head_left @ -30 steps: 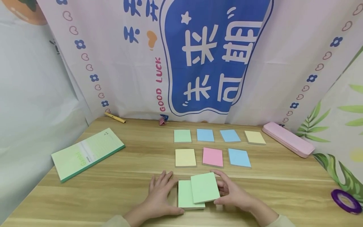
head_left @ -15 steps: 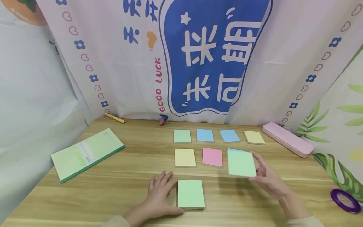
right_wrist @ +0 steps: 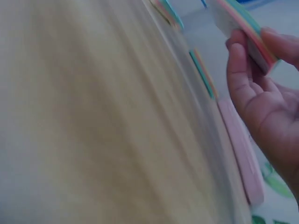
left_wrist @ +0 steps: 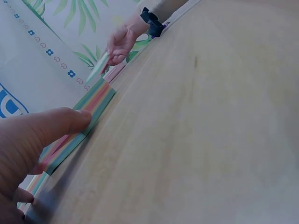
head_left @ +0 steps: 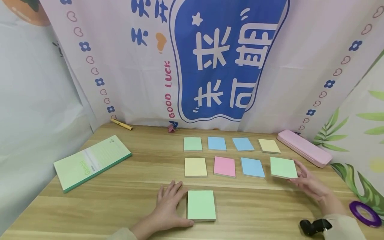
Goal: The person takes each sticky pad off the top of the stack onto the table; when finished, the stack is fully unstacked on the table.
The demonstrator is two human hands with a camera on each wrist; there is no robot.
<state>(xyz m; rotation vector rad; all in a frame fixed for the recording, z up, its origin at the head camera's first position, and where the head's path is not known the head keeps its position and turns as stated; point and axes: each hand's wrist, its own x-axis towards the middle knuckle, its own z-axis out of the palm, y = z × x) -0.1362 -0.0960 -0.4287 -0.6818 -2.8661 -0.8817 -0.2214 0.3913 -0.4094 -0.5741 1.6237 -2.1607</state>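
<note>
My right hand [head_left: 312,185] pinches a green-topped sticky note pad [head_left: 283,167] by its right edge, at the right end of the front row of pads. Coloured layers show along that pad's side [right_wrist: 254,35] in the right wrist view, between thumb and fingers and above the table. My left hand [head_left: 171,208] rests on the table with its fingers spread, left of a thicker green-topped sticky note stack [head_left: 201,205]. Its thumb lies at the stack's near left corner. In the left wrist view the thumb lies against the stack's striped side [left_wrist: 100,100].
Back row: a green pad [head_left: 193,144], two blue pads and a yellow pad [head_left: 269,146]. Front row: yellow, pink [head_left: 224,166] and blue pads. A green notebook [head_left: 93,163] lies left, a pink case [head_left: 304,148] right, purple tape [head_left: 365,214] at the right edge, a yellow pen [head_left: 121,124] behind.
My right hand has lifted the upper green pad off the stack and carried it right and away from me, past the blue pad. My left hand has stayed beside the stack.
</note>
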